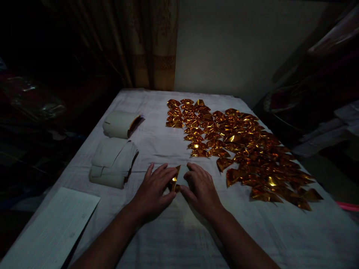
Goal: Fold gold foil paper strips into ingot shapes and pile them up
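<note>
Near the front middle of the table, my left hand (157,188) grips a small piece of folded gold foil paper (175,179) between its fingers and thumb. Just to the right is my right hand (199,186), its fingers bent and parted from the thumb. That thumb's tip is at the lower end of the foil paper, and I cannot tell whether it presses on it. Many finished-looking folded gold foil shapes (232,139) lie in rows beyond and to the right of my hands.
Two bent stacks of pale paper, a far one (119,125) and a nearer one (109,164), rest on the left. A flat white sheet or pad (53,228) lies at the near left. White cloth covers the table (174,239). Behind it hangs a curtain (146,48) beside a wall.
</note>
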The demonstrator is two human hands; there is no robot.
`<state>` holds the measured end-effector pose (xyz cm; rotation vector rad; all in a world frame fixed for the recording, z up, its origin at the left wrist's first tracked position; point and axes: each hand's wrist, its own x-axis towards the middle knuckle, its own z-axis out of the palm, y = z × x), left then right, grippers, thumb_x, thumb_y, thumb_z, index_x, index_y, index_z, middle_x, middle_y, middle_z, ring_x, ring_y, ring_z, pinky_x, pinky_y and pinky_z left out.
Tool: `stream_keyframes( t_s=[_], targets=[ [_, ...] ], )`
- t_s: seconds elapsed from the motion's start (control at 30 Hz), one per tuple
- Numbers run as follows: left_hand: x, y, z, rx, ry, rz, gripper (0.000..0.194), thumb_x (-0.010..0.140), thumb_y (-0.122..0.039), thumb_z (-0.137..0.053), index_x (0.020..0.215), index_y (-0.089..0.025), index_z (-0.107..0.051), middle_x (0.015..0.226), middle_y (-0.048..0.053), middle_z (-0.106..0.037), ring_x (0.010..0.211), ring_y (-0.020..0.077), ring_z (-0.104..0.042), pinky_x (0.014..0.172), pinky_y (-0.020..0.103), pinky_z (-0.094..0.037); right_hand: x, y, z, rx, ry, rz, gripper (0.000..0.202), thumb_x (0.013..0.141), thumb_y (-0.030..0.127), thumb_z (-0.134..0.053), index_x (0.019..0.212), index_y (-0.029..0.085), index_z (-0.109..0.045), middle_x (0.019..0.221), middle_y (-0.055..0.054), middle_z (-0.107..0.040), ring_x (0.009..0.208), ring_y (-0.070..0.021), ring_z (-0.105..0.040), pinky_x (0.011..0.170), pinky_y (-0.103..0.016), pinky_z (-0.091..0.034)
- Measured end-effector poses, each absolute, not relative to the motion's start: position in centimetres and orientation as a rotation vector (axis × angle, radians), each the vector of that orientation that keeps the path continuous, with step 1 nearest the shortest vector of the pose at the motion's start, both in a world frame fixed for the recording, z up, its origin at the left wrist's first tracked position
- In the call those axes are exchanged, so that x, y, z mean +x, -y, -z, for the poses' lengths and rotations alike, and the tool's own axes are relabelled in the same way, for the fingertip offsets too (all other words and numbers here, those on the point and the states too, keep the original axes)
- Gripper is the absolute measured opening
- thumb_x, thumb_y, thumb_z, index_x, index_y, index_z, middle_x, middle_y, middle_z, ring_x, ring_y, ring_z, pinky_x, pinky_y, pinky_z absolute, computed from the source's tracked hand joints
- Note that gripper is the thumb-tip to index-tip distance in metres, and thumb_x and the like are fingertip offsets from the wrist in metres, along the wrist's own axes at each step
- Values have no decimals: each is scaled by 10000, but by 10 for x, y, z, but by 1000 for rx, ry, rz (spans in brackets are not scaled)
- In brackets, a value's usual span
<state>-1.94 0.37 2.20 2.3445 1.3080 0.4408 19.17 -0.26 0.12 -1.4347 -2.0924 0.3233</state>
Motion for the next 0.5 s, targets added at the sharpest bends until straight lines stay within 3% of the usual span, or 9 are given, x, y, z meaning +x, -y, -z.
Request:
stream_keyframes(
  t_s=[0.27, 0.5],
  targets=[
    [-27, -7, -21, 2362, -1237, -379, 665, 882, -174, -534, 1510, -305, -358, 1550, 34, -452, 1486, 302, -296, 1216, 654, -85, 202, -5, 6, -1444, 1946, -241, 302, 910, 135, -428, 1111, 233, -631, 1177, -89, -699, 1151, -253, -597, 964, -437, -434],
    [-30, -8, -21, 2406, -1200, -357, 610, 947, -181, -460, 1529, -299, -321, 1558, 34, -439, 1497, 284, -274, 1216, 654, -94, 204, -6, 4, -1439, 1955, -335, 486, 709, 28, -418, 1093, 219, -648, 1057, -72, -713, 1060, -247, -618, 923, -429, -445]
  ],
)
